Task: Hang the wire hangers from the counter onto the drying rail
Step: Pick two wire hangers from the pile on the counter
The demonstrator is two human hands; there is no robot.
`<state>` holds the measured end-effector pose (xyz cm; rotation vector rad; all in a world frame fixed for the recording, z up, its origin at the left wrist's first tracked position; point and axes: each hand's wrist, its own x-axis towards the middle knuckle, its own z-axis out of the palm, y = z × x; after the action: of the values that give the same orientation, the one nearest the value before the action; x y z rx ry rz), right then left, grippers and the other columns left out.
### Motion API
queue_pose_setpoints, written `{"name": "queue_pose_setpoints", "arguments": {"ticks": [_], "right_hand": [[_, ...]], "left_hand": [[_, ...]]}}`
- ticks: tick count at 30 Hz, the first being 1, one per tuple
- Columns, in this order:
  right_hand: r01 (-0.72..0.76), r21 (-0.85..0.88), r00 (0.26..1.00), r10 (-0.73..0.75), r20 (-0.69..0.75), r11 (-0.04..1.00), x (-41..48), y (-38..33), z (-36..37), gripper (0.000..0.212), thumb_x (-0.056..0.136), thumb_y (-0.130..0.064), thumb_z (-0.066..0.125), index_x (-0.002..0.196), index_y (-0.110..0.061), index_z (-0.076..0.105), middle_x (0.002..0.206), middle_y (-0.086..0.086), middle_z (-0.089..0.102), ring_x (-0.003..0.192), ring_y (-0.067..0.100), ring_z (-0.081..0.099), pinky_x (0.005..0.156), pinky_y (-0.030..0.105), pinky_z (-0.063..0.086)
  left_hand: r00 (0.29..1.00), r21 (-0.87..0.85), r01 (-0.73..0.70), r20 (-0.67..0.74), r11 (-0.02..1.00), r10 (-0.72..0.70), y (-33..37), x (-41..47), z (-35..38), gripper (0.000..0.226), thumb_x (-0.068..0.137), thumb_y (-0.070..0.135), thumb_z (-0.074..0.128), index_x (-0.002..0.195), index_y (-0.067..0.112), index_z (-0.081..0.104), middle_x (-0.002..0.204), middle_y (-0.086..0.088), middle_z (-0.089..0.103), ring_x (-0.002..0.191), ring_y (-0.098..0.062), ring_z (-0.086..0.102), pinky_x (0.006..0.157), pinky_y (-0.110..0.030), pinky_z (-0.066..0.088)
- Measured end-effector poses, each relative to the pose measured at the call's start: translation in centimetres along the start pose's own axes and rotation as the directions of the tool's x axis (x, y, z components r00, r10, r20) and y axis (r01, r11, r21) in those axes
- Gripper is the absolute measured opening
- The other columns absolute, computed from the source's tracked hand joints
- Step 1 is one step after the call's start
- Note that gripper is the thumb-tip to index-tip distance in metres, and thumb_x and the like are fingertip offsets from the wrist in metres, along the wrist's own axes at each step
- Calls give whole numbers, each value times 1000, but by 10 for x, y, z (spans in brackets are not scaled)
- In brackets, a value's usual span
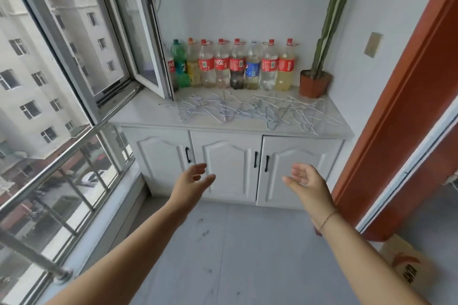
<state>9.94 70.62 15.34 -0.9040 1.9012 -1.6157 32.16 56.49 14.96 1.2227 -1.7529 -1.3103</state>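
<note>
The left hand (192,182) and the right hand (306,184) are both stretched forward in the near middle, palms turned toward each other. Their fingers are loose, only slightly curved and apart, and neither hand grips anything. A thin cord bracelet (327,219) lies around the right wrist. Both hands are in front of the white cabinet doors (228,168), which have arched raised panels and slim black handles.

On top of this cabinet is the desk (138,116), a pale, smooth, stone-like top. The wire hangers (247,110) lie there in a flat tangled heap of thin silver-grey metal, spread over the middle and right part, well apart from both hands.

Far behind the heap, a row of plastic bottles (235,64) stands against the white wall. Most have red labels and caps, one is green and one has a blue label. At the far right corner is a red-brown pot (313,83) with a tall, ribbed green cactus (329,15).

On the left, a grey-framed window (148,32) is swung inward over the desk edge. Below it, a shiny round steel railing (62,156) runs along the glass. The floor (235,242) is grey and matte, and a cardboard box (406,267) sits near right.
</note>
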Motion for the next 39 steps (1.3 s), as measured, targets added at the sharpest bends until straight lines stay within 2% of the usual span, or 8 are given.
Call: {"name": "queue_pose_setpoints", "arguments": {"ticks": [8, 12, 17, 20, 24, 30, 35, 39], "right_hand": [[-8, -32, 998, 10, 59, 999, 154, 8, -4, 30, 82, -10, 66, 108, -16, 55, 111, 4, 60, 102, 15, 57, 88, 23, 40], [-23, -31, 998, 24, 58, 999, 213, 11, -1, 27, 82, -10, 65, 107, -15, 55, 110, 2, 60, 102, 16, 57, 87, 23, 40], [-67, -46, 996, 70, 52, 997, 278, 28, 10, 27, 82, -8, 65, 107, -13, 56, 106, 3, 60, 100, 16, 57, 88, 23, 42], [-88, -53, 995, 90, 36, 995, 313, 37, 15, 28, 82, -8, 65, 109, -10, 57, 106, 2, 60, 99, 14, 56, 86, 22, 41], [-120, -69, 993, 118, -29, 990, 373, 50, 18, 28, 82, -9, 65, 109, -10, 58, 105, 1, 61, 98, 14, 57, 86, 23, 42], [-219, -104, 963, 198, -184, 970, 438, 69, 0, 23, 82, -8, 64, 104, -9, 60, 102, 4, 62, 96, 17, 57, 85, 26, 43], [-303, -83, 917, 266, -296, 949, 472, 90, -17, 21, 81, -7, 64, 102, -11, 62, 99, 7, 63, 91, 19, 58, 81, 26, 42], [-366, -113, 883, 306, -355, 924, 508, 110, -31, 20, 81, -10, 62, 100, -7, 66, 94, 7, 65, 90, 22, 60, 78, 25, 41]], "left_hand": [[999, -3, 39, -35, 999, -39, 20, 129, 48, 32, 86, 26, 65, 116, 23, 57, 119, 4, 60, 112, -15, 55, 92, -28, 41], [997, 5, 61, -38, 998, -61, 23, 178, 68, 26, 86, 26, 65, 110, 25, 57, 116, 5, 61, 110, -14, 56, 88, -26, 40], [997, -8, 74, -27, 997, -74, 24, 245, 86, 30, 87, 23, 64, 116, 17, 59, 115, 2, 63, 110, -15, 57, 88, -23, 39], [996, -24, 90, -8, 996, -90, 23, 286, 98, 27, 87, 21, 64, 113, 17, 60, 111, 0, 64, 107, -16, 58, 84, -21, 39], [994, -29, 100, 53, 995, -98, 22, 357, 119, 21, 85, 22, 65, 106, 23, 60, 105, -2, 66, 104, -16, 60, 83, -23, 41], [976, 4, 89, 198, 996, -88, 32, 443, 157, 22, 85, 25, 65, 107, 22, 61, 104, 4, 66, 102, -12, 60, 84, -22, 40], [958, 49, 75, 273, 996, -85, 39, 493, 200, 28, 85, 26, 66, 111, 14, 64, 98, 2, 67, 89, -10, 60, 74, -20, 42], [944, 65, 68, 318, 996, -86, 43, 518, 233, 27, 86, 25, 65, 111, 15, 64, 102, 1, 66, 93, -12, 60, 71, -15, 42]]}}
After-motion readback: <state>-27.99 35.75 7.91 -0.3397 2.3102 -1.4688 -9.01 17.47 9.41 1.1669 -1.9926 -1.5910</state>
